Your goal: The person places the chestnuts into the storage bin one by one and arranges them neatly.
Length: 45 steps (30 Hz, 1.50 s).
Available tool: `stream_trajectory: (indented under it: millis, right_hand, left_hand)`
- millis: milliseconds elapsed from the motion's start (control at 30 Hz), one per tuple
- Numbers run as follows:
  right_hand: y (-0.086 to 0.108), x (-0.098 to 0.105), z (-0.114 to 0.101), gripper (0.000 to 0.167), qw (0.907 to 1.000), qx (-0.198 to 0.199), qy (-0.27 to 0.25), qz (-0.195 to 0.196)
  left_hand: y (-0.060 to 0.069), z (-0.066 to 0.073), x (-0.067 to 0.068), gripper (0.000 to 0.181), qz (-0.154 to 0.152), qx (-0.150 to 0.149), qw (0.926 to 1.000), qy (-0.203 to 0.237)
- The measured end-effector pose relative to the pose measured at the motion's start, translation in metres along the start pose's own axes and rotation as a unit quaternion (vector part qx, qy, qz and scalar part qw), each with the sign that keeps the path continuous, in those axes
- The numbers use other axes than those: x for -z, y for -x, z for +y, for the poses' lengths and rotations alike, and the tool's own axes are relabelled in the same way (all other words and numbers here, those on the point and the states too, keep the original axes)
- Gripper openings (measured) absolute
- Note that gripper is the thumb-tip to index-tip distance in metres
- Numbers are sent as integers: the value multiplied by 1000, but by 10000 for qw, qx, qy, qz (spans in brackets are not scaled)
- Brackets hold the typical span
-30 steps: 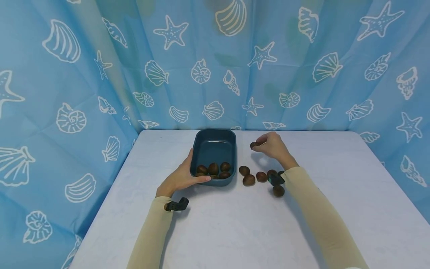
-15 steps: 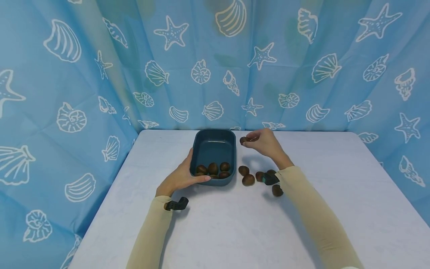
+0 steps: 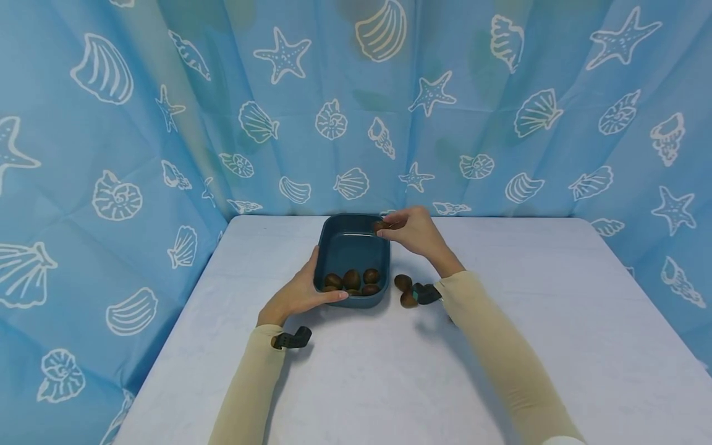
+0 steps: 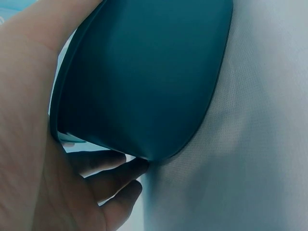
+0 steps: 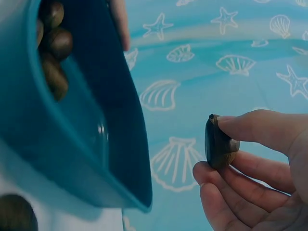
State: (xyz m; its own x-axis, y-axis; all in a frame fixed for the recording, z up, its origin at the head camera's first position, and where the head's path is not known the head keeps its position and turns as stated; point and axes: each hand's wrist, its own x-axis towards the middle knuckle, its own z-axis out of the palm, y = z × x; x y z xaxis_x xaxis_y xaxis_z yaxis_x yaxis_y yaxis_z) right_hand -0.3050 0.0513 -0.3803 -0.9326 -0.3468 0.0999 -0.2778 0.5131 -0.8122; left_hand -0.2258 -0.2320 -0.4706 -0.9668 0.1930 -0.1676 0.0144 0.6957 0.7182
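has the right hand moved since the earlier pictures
Yes, leftward. In the head view the right hand was clear of the dish, which stays put; now the nut it pinches overlaps the dish's far right corner.

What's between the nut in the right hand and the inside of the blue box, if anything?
Nothing visible. The right hand pinches the nut by the far right corner of the blue box, which is open on top. The left hand grips the near left corner, out of the way.
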Motion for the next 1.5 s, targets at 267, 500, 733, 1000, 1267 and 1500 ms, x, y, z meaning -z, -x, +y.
stream_trajectory:
  millis: [267, 500, 733, 1000, 1267, 1500]
  right_hand:
    - [-14, -21, -11, 42, 9998, 193, -37, -20]
    - [-23, -45, -11, 34, 9983, 559, 84, -122]
    - [-29, -67, -8, 30, 9976, 599, 179, -306]
    - [-33, -85, -6, 31, 9962, 500, 464, -535]
    - [-35, -96, -7, 24, 9932, 348, 857, -708]
    - [-34, -101, -9, 23, 9892, 173, 1158, -886]
  left_hand:
    - [0, -1, 2, 132, -45, -7, 10000, 0]
    - [-2, -4, 1, 130, -5, -196, 9998, 67]
    - [-3, -4, 0, 128, 45, -406, 9991, 129]
    - [-2, -4, -1, 127, 37, -499, 9987, 106]
    - [0, -3, -1, 128, -18, -327, 9994, 83]
    - [0, -4, 0, 126, 58, -467, 9987, 196]
